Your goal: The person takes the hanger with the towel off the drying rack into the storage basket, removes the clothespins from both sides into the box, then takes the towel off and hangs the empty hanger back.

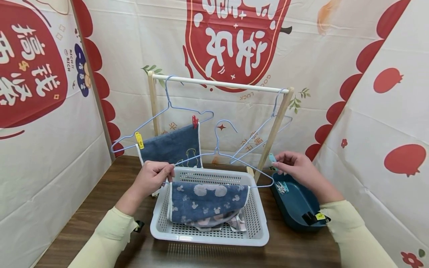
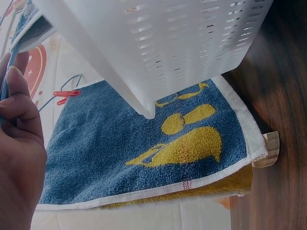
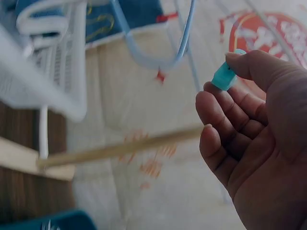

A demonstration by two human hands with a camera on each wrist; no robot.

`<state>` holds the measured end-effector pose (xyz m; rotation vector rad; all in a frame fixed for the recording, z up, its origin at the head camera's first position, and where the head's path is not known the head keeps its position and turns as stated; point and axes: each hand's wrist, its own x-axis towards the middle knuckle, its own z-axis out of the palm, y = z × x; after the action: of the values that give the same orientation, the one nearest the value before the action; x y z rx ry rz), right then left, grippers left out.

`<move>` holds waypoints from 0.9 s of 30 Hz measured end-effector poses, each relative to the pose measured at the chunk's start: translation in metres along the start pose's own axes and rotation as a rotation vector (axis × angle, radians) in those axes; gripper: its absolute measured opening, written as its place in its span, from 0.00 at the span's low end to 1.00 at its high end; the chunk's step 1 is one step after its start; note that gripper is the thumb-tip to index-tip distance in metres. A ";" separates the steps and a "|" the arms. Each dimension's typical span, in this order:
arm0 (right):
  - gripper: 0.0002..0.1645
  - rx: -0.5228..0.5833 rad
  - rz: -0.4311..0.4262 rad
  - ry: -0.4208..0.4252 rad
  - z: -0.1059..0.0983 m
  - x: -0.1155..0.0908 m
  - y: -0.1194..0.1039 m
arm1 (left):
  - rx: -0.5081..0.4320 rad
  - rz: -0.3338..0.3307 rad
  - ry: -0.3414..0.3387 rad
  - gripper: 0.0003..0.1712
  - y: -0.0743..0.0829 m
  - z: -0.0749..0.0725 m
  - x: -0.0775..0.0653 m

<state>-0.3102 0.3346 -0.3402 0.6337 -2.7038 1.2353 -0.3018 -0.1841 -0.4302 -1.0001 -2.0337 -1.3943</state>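
In the head view, my left hand (image 1: 152,178) grips the left end of a light-blue wire hanger (image 1: 246,162). A small navy towel (image 1: 206,201) with pale mouse motifs is draped over the hanger's lower bar, above a white basket (image 1: 209,240). My right hand (image 1: 297,167) is to the right of the hanger, apart from it, and pinches a turquoise clothes peg (image 1: 272,158). The right wrist view shows this peg (image 3: 223,77) between thumb and fingers. Below that hand, a dark teal tub (image 1: 295,203) holds several pale and turquoise pegs (image 1: 282,188).
Behind the basket stands a wooden rack with a white rail (image 1: 221,83). Another hanger (image 1: 147,121) there bears a blue towel (image 1: 167,147) held by a yellow peg (image 1: 139,140) and a red peg (image 1: 195,121). A bare hanger (image 1: 254,136) hangs at the rail's right end.
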 end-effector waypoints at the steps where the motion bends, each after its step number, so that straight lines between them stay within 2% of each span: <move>1: 0.14 -0.011 0.020 0.005 -0.002 0.000 0.005 | -0.001 -0.002 0.000 0.22 0.000 0.000 0.000; 8: 0.20 -0.095 0.145 0.034 -0.016 0.003 0.041 | 0.007 -0.012 -0.003 0.21 0.000 0.000 0.000; 14: 0.20 -0.145 0.188 0.033 -0.021 0.005 0.065 | 0.006 -0.012 -0.006 0.22 -0.001 0.000 0.000; 21: 0.15 -0.219 0.250 -0.002 -0.024 0.008 0.088 | 0.009 -0.011 -0.004 0.22 0.000 0.000 0.000; 27: 0.12 -0.288 0.292 -0.061 -0.028 0.013 0.121 | 0.007 -0.005 -0.007 0.22 0.000 0.000 0.000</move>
<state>-0.3742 0.4215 -0.4028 0.2517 -3.0246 0.8561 -0.3021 -0.1840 -0.4300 -0.9986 -2.0462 -1.3872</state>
